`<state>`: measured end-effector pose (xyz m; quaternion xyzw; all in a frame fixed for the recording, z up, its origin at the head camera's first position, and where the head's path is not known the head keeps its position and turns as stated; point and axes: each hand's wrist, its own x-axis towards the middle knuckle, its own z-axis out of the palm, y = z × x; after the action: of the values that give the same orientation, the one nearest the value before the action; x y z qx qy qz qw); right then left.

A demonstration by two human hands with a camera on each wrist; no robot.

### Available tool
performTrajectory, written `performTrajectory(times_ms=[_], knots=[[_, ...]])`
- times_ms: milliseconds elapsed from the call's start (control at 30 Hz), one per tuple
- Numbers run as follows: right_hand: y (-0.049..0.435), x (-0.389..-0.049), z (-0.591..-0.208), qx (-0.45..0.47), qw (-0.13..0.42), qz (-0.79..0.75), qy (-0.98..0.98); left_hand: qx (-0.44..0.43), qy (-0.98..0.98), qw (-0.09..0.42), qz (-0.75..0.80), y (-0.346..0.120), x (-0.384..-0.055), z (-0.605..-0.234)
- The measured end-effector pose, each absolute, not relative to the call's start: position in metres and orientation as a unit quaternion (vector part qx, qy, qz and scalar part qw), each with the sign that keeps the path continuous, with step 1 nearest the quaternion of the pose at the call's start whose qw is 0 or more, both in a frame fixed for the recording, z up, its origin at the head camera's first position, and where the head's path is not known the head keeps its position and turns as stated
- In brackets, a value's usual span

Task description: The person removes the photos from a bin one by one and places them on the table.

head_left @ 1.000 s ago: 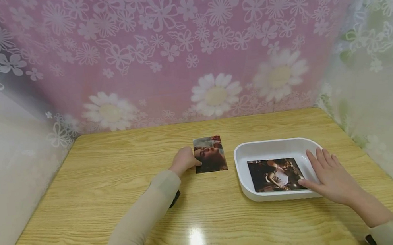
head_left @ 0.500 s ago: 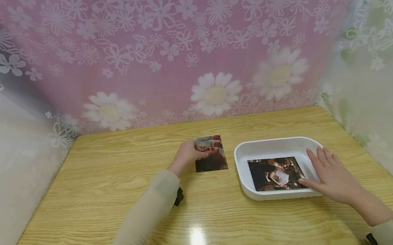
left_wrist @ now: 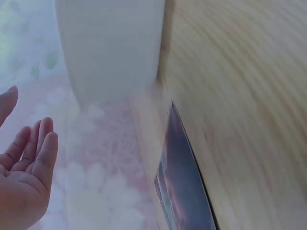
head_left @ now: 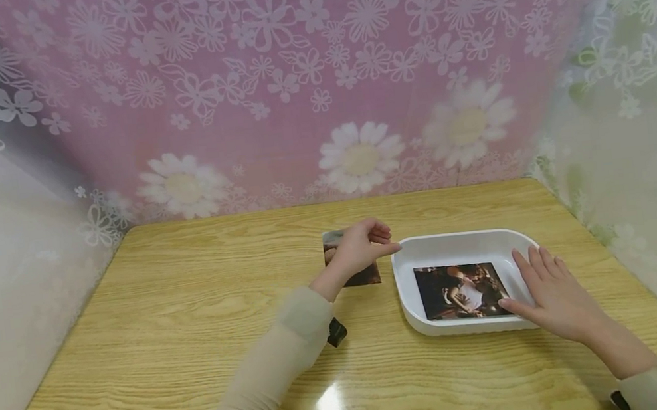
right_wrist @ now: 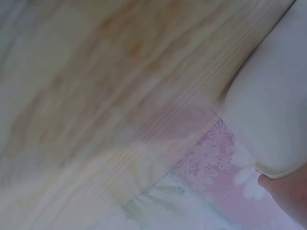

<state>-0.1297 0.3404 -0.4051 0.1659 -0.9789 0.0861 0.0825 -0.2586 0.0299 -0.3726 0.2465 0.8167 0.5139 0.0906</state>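
Note:
My left hand (head_left: 362, 249) is over a photo print (head_left: 366, 276) on the table and partly hides it. Its thumb points right, by the left rim of a white tray (head_left: 397, 278). In the left wrist view, the fingers (left_wrist: 44, 158) are loosely bent, with nothing between them and the thumb. The print (left_wrist: 184, 177) lies below that hand. A second, dark photo print (head_left: 464, 291) lies inside the tray. My right hand (head_left: 561, 301) rests on the tray's right rim with fingers straight, its thumb reaching over the front right corner beside the print.
The wood-grain table (head_left: 194, 299) meets a pink flowered backdrop (head_left: 270, 104) at its back edge. Pale flowered panels rise along both sides. A black strap piece (head_left: 337, 332) hangs under the left wrist.
The left hand has moved right, from the photo print's left edge across it to the tray's left rim. The print has stayed on the table. The right hand and tray hold still.

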Motion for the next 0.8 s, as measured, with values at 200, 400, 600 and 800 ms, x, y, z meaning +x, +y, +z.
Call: performTrajectory(times_ms=[200, 400, 600, 800], knots=[[0.341, -0.130, -0.406, 0.168, 0.089, 0.085, -0.978, 0.299, 0.798, 0.101, 0.513, 0.064, -0.248, -0.377], [0.341, -0.131, -0.404, 0.162, 0.087, 0.079, -0.980, 0.372, 0.829, 0.087, 0.409, 0.094, -0.242, -0.381], [0.341, -0.132, -0.404, 0.163, 0.087, 0.082, -0.979, 0.410, 0.879, 0.062, 0.236, 0.110, -0.237, -0.389], [0.342, -0.132, -0.409, 0.168, 0.096, 0.082, -0.978, 0.395, 0.904, 0.080, 0.141, 0.115, -0.232, -0.395]])
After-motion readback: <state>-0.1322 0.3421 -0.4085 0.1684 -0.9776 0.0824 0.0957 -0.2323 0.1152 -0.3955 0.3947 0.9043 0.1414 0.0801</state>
